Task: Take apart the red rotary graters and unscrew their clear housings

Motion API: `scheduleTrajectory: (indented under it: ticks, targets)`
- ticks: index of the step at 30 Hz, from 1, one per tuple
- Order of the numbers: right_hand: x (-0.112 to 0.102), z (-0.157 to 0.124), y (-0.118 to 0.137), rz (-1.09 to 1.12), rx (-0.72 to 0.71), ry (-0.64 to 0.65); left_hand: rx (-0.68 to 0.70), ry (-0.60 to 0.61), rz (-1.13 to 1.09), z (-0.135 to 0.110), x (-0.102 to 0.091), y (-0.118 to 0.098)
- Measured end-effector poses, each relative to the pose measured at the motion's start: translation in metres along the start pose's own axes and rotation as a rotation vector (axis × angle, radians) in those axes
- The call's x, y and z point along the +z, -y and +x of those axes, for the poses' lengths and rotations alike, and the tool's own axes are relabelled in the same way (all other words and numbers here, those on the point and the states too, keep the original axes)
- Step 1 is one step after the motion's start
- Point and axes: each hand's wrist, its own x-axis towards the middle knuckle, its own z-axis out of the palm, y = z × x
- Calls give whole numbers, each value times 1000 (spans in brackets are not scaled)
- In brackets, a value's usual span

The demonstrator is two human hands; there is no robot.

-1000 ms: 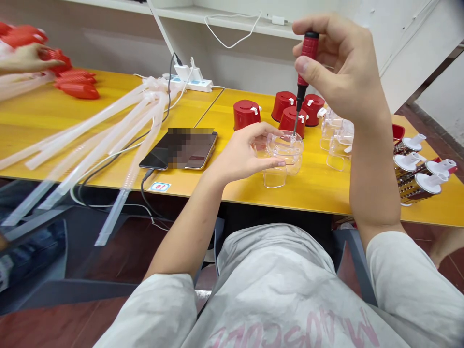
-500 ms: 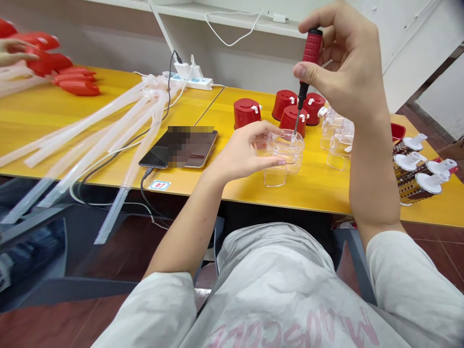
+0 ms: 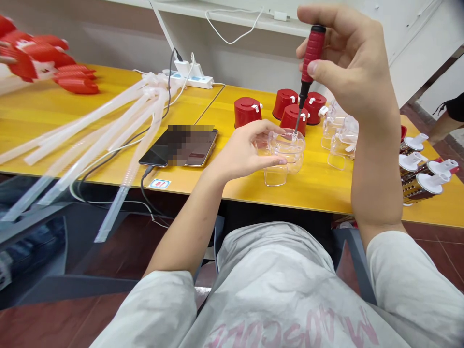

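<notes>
My left hand [image 3: 244, 152] wraps round a clear plastic housing [image 3: 284, 157] that stands on the yellow table [image 3: 319, 186]. My right hand [image 3: 350, 63] pinches a red-handled screwdriver [image 3: 310, 55] held upright above it. The thin tip reaches down into the open top of the clear housing. Behind it stand several red caps [image 3: 246, 112].
More clear housings [image 3: 339, 140] and several metal drums with white ends [image 3: 422, 176] lie at the right. A tablet [image 3: 181, 150] with a cable, a power strip [image 3: 190, 77] and long translucent tubes [image 3: 94, 135] fill the left. Red parts [image 3: 54, 67] sit far left.
My right hand with the screwdriver has shifted slightly up and to the right and turned. My left hand and the clear housing stay put. The red parts at far left have moved.
</notes>
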Motion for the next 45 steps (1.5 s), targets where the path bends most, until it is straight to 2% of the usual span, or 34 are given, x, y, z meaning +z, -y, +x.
scheduleTrajectory:
  ticks: [6,9,13,19,28,41,45]
  targets:
    - [0,1,1,-122,-24,-11,11,7,-13,0,0,1]
    - [-3,2,-2,-64,-40,2,27,7,-16,0,0,1]
    - [-7,2,-7,5,-63,94,23,7,5,0,0,1]
    - [-7,4,-7,-193,-97,90,26,6,-4,0,1,1]
    - [-9,8,-24,-26,-137,65,51,3,27,0,1,1]
    - [-9,7,-23,43,-125,45,58,-14,68,-1,2,5]
    - [-10,9,-19,50,-170,31,59,-10,60,-1,2,5]
